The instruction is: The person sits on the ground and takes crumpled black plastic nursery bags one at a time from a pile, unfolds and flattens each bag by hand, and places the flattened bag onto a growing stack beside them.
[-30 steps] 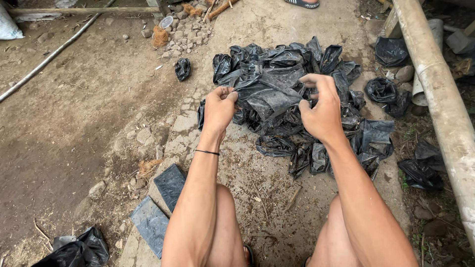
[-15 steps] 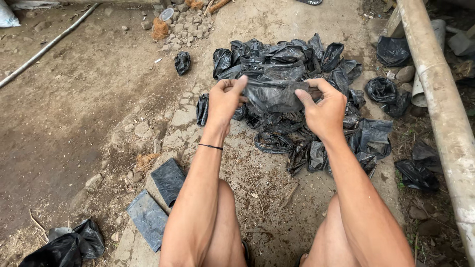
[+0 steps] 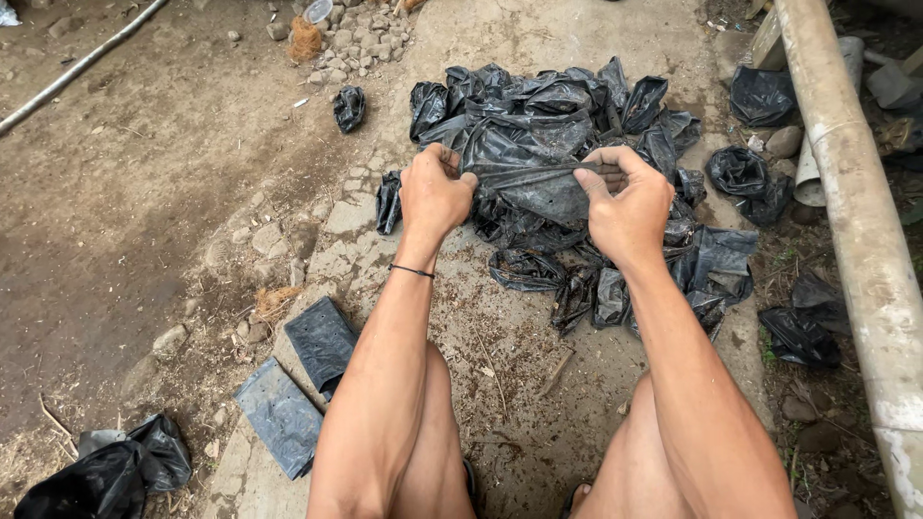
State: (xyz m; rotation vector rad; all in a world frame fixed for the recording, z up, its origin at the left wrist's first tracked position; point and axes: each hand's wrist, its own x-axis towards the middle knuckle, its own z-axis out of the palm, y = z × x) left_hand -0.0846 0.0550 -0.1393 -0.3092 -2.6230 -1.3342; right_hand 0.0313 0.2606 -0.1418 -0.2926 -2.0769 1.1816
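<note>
**Asker:** Black plastic seems to fill the head view. What are the hands doing with it?

**Describer:** Both hands hold one black bag (image 3: 527, 178) by its top edge, pulled taut between them above a pile (image 3: 577, 106) of crumpled black bags on a concrete slab (image 3: 500, 336). The left hand (image 3: 435, 195) is curled shut on the bag's left corner, knuckles up, thumb tucked toward the plastic. The right hand (image 3: 630, 207) is pinched shut on the right corner, thumb on top of the edge, fingers folded under.

**Asker:** How are the arms placed?

**Describer:** Both forearms reach straight forward from the bottom of the picture, almost parallel, slightly spread. They pass over bare knees, which suggests the person is squatting. A thin dark band (image 3: 411, 271) circles the left wrist.

**Asker:** Where is the bag relative to the pile?

**Describer:** It hangs from the hands at the near side of the pile, its lower part touching the heap beneath.

**Asker:** What else is nearby?

**Describer:** Two flattened bags (image 3: 298, 380) lie on the ground left of the left arm. Another crumpled bag (image 3: 96, 476) sits at the bottom left corner, on packed dirt. A pale pole (image 3: 865, 231) runs down the right edge, with more loose bags (image 3: 760, 173) beside it. Small stones (image 3: 361, 34) are heaped near the top, left of the pile.
</note>
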